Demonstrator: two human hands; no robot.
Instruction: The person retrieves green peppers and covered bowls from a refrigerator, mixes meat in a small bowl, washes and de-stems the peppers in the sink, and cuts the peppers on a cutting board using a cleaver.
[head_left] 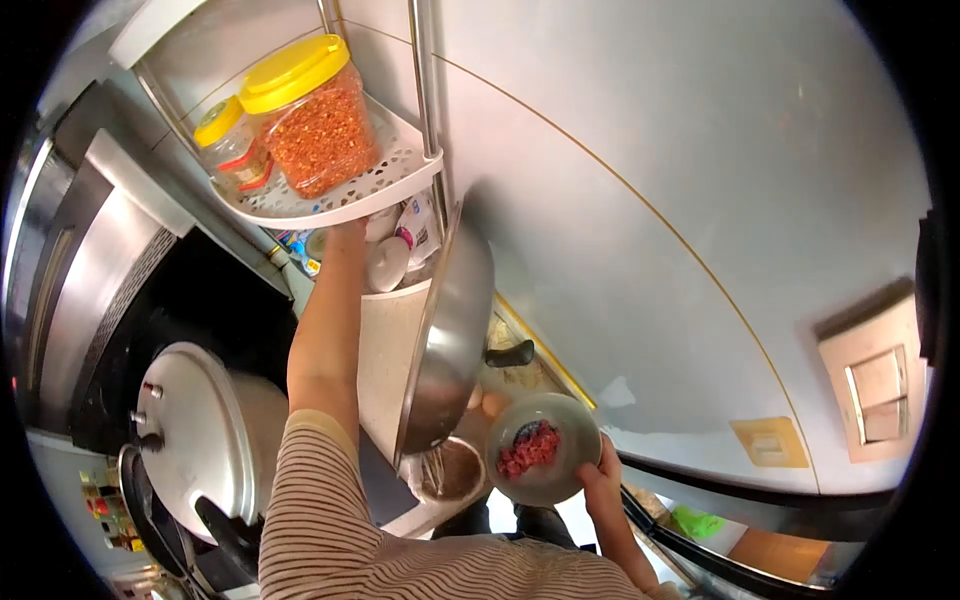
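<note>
My right hand (598,478) grips the rim of a grey-green bowl (575,440). Raw minced red meat (530,449) lies in it, with a dark patch at its upper edge. My left arm stretches up to the corner rack, and the left hand (349,226) goes in below its upper shelf (330,205). That shelf hides the fingers, so what they touch does not show. Close to the left wrist on the lower level are a white lidded pot (387,264) and a printed packet (418,225).
A large metal lid (450,330) leans on edge between my arms. On the left, a pressure cooker (195,440) sits on the stove. Yellow-lidded jars, one a big tub (315,130), stand on the upper shelf. Below the lid is a container (455,470) of brown contents.
</note>
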